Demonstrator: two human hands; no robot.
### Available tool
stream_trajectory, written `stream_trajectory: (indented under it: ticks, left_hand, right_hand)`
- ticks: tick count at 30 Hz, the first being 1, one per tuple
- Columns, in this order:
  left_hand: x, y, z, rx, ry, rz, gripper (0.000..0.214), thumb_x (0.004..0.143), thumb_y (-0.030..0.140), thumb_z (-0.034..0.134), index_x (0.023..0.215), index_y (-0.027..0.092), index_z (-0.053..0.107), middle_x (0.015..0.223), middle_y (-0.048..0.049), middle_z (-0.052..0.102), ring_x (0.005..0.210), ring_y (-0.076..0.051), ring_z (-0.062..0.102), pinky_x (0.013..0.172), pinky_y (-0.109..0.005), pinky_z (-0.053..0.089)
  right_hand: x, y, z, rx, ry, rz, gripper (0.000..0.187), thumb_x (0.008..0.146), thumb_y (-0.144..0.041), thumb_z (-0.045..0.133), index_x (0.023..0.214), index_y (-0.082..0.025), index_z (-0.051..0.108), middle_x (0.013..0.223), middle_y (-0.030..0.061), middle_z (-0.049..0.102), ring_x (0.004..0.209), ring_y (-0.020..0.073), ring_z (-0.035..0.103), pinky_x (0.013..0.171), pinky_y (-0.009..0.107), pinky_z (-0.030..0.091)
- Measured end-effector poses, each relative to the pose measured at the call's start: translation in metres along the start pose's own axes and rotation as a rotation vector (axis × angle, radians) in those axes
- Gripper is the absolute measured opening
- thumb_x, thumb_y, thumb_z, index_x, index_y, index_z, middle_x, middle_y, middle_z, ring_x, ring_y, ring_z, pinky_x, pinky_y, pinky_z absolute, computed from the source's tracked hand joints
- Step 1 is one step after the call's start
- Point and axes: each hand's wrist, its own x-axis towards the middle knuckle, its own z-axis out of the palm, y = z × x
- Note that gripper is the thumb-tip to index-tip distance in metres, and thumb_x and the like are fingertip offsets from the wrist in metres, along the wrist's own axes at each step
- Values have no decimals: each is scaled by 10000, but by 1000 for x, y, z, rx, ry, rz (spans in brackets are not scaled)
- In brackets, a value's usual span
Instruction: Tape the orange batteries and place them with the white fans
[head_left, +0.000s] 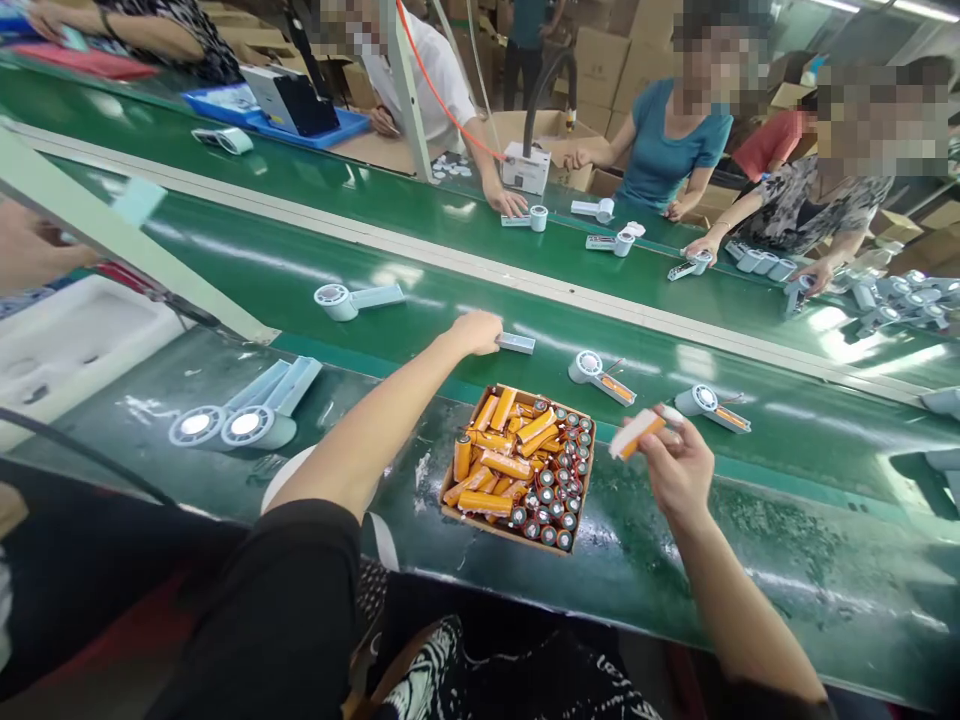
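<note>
The fingers (pixel 652 436) of the right hand (pixel 681 478) pinch an orange battery (pixel 637 433) with a white end, at lower right above the green conveyor belt (pixel 810 540). The left hand (pixel 476 333) meets a grey plastic handle (pixel 516 343) at centre; whether it grips, I cannot tell. Between them, a shallow cardboard tray (pixel 487 533) holds loose orange cells (pixel 504 464), lying or standing.
</note>
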Motion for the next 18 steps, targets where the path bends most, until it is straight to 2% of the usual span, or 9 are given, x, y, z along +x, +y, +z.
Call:
stream_trajectory:
  ticks: [3, 6, 9, 12, 15, 18]
  left_hand:
    - [2, -8, -7, -23, -32, 65, 295, 849, 349, 732, 1113, 265, 833, 1243, -76, 795, 1146, -295, 707, 1040, -359, 534]
    - [1, -10, -8, -43, -21, 91, 276, 873, 377, 706, 1108, 284, 815, 1205, -43, 806, 1121, -261, 716, 1011, -308, 528]
    - [1, -7, -5, -65, 23, 73, 280, 927, 393, 666, 1154, 279, 783, 1156, -59, 808, 1099, -260, 722, 1011, -307, 523]
    - [1, -1, 1, -88, 66, 57, 314, 976, 404, 628, 1231, 273, 756, 1179, -86, 797, 1090, -276, 727, 1029, -343, 528]
    - [0, 8, 8, -99, 95, 76, 318, 939, 400, 682, 1208, 267, 786, 1217, -110, 782, 1153, -312, 709, 1072, -388, 524]
    - [-1, 15, 15, -110, 138, 71, 306, 900, 341, 702, 1159, 232, 821, 1236, -144, 769, 1248, -336, 668, 1079, -383, 523]
  right_hand:
    - [59, 6, 60, -167, -149, -138, 503, 748, -474, 925, 1165, -233, 780, 810, -15, 775, 792, 220, 778, 807, 366, 665]
    - [118, 24, 123, -358, -384, -219, 447, 841, -459, 804, 1212, -212, 767, 886, -13, 798, 796, 185, 745, 825, 315, 621]
    - [156, 43, 163, -726, -590, -300, 374, 947, -353, 678, 1275, -182, 735, 944, 22, 810, 842, 178, 735, 856, 271, 563]
    - [169, 57, 173, -1033, -726, -353, 360, 1014, -283, 601, 1343, -177, 702, 1016, 65, 823, 893, 199, 739, 858, 262, 519]
    - [170, 62, 168, -1119, -780, -359, 314, 1035, -265, 573, 1303, -176, 712, 1067, 99, 825, 942, 230, 746, 856, 272, 500]
    - [172, 61, 165, -1190, -817, -372, 297, 1046, -256, 563, 1291, -189, 718, 1113, 109, 823, 1000, 251, 747, 873, 277, 485]
